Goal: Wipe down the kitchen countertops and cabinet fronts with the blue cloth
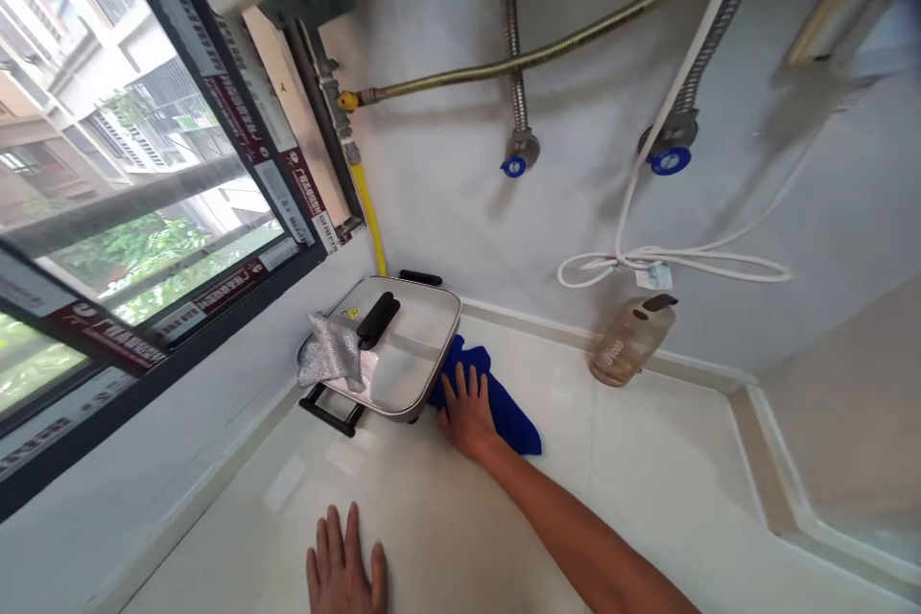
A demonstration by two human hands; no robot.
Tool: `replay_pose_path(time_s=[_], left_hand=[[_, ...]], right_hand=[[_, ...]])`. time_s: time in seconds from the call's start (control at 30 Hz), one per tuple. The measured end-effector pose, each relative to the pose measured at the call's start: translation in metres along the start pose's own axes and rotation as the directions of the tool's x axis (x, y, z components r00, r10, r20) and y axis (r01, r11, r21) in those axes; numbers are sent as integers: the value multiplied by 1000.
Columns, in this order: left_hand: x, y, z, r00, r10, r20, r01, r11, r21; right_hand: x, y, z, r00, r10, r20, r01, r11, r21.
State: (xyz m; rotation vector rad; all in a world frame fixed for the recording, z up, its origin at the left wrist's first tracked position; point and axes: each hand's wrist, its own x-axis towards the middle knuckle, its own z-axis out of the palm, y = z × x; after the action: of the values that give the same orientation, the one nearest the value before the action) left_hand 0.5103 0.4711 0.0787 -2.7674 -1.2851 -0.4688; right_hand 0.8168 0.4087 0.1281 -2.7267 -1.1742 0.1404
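A blue cloth lies on the pale floor, against the right side of a square pan with a glass lid. My right hand rests on the cloth's left part, fingers spread and pointing away from me. My left hand is flat at the bottom of the view, fingers apart, with nothing in it. On the lid are a black handle and a crumpled silver pouch.
A brown translucent bottle leans by the wall at the right. Above it hangs a looped white cable. Metal hoses run to valves on the wall. A window frame is at the left; a yellow pipe descends behind the pan.
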Motion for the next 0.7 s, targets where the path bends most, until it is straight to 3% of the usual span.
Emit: replay_pose_path(time_s=[0.23, 0.37, 0.53, 0.7], left_hand=[[1, 7, -21, 999, 10, 32, -8, 999, -53], [1, 9, -27, 998, -17, 65, 25, 991, -134], [-11, 7, -38, 994, 5, 113, 20, 975, -220], [-58, -20, -56, 991, -53, 124, 81, 970, -229]], right_hand=[[-105, -37, 16, 984, -172, 41, 168, 981, 101], [-172, -45, 30, 941, -331, 66, 316, 933, 171], [-245, -23, 34, 830, -552, 80, 523, 820, 235], [-304, 23, 51, 798, -603, 18, 588, 784, 199]])
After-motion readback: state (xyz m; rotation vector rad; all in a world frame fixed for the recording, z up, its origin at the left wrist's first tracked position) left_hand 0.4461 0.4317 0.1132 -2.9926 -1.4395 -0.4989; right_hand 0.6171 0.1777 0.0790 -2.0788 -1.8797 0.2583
